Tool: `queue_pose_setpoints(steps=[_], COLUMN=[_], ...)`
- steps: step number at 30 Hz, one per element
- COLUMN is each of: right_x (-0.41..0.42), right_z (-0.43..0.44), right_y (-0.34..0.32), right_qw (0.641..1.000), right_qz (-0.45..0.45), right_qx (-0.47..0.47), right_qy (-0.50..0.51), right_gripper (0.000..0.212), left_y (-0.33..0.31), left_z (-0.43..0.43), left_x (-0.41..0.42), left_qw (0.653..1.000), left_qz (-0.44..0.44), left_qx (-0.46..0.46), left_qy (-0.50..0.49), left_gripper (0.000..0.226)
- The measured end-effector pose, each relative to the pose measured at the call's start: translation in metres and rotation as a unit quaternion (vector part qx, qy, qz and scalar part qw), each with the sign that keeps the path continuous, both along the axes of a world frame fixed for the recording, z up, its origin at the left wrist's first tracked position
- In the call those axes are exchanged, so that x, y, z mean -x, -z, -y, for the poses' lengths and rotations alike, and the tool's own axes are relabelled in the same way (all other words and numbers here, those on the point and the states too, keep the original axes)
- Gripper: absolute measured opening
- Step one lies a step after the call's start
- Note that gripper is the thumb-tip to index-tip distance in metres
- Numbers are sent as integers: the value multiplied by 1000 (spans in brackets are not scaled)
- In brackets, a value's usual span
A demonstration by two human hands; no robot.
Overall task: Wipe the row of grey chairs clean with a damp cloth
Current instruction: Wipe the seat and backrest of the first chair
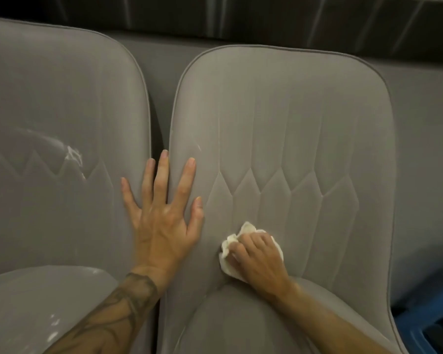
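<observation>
Wiping low on the backrest of the right chair [304,139], your right hand [258,259] has its fingers [243,247] curled tight around the bunched white cloth [228,251], pressing it against the quilted fabric just above where the back meets the seat. Your left hand [161,213] is flat and holds nothing, fingers spread wide across the seam between the two chairs, some on each backrest, which looks like bracing.

Judging by what shows, you are early or midway. The left chair [62,111] carries a pale smear [73,154] on its backrest and light flecks [53,328] on its seat, so it probably needs a pass. On the right chair a faint pale streak [197,146] sits near its left edge piping, above your left hand, and most of the upper backrest lies well above the cloth. Whether the cloth is damp cannot be told here, nor how many chairs the row holds beyond these two.

For room: the backrest above the cloth is open all the way to its rounded top edge. The gap between the chairs is narrow and partly covered by your left hand, so that hand would likely need to shift before you can work the piping there. To the right, the chair's edge curves down toward something blue [425,328] near the floor.
</observation>
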State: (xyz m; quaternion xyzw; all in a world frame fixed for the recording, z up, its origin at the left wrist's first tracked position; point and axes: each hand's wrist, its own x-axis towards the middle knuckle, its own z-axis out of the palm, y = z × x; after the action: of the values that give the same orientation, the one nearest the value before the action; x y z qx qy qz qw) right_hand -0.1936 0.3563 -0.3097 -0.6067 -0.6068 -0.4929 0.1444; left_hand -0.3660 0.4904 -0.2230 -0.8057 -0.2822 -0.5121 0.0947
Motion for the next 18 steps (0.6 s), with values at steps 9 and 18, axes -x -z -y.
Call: queue_pose_setpoints(steps=[9,18], right_x=[5,-5], right_z=[-47,-41], right_y=[-70,-75], right_qw=[975,980], right_qz=[-73,-95], right_qx=[-207,-173], right_qy=[26,-10], right_gripper=[24,16], left_y=[-2,0], left_z=[1,-2], left_x=[1,0], left_qw=[1000,1000], left_qz=[-1,5], left_qx=[6,-2], left_qy=[2,-5], left_gripper=[71,72])
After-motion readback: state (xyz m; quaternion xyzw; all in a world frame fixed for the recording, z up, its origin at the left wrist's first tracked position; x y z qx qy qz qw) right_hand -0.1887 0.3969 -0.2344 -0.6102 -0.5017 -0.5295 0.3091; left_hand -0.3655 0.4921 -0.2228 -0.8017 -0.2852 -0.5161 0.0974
